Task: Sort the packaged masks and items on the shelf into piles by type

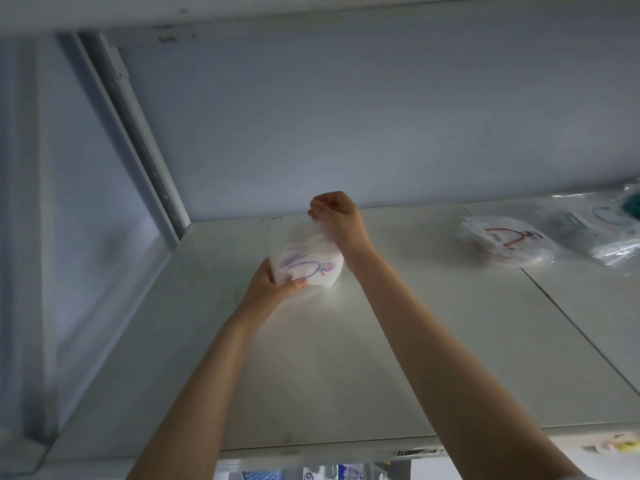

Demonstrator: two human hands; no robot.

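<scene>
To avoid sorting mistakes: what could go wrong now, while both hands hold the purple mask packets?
The right hand pinches only the wrap atop the purple mask packets, and the left hand grips one end; packets might slip out. The red mask pile lies close beside the clear packets; those piles could mix.

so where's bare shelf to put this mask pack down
Bare shelf lies between the left hand and the corner post, and between the right hand, holding the mask pack, and the red-print pile. Far right is crowded with clear packets.
</scene>
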